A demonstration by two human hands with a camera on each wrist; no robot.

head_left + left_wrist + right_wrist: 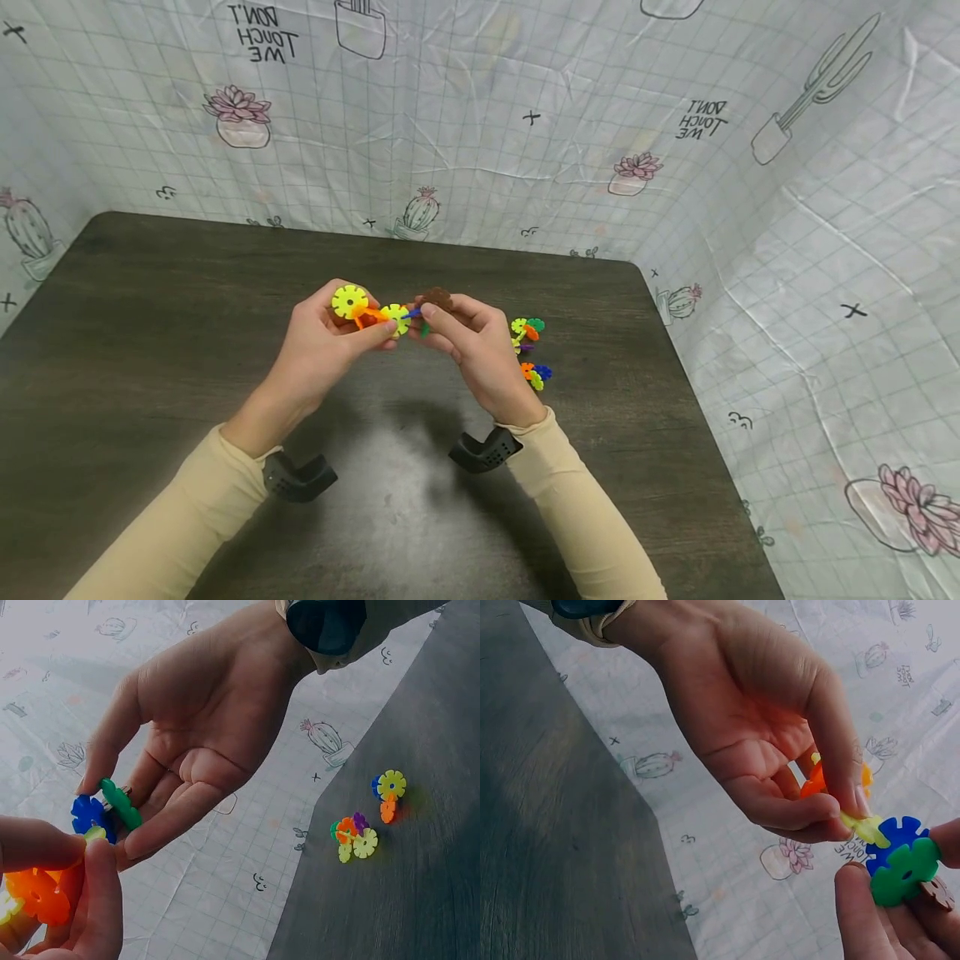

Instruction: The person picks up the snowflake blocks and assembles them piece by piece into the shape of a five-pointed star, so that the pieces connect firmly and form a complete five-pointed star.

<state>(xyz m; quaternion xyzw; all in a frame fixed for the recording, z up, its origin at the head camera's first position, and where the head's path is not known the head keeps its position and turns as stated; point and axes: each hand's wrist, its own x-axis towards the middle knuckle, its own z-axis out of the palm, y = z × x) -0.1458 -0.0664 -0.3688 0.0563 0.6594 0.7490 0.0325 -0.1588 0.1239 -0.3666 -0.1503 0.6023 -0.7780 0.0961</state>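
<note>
Up over the table, my left hand (315, 346) grips a joined chain of notched plastic flower discs. It has a yellow disc (342, 297) at the outer end, an orange disc (34, 894) in the middle and another yellow disc (393, 314) pinched by finger and thumb. Facing it, my right hand (483, 354) pinches a blue disc (901, 829) joined with a green disc (889, 885) and a brown disc (437, 295). The inner yellow disc meets the blue one edge to edge; whether their slots interlock I cannot tell.
To the right of my right hand, two small clusters of joined discs lie on the dark wooden table (150, 375). The farther cluster (519, 326) has yellow, green, orange and purple; the nearer cluster (527, 369) has orange, blue and yellow. Patterned cloth (480, 150) hangs behind.
</note>
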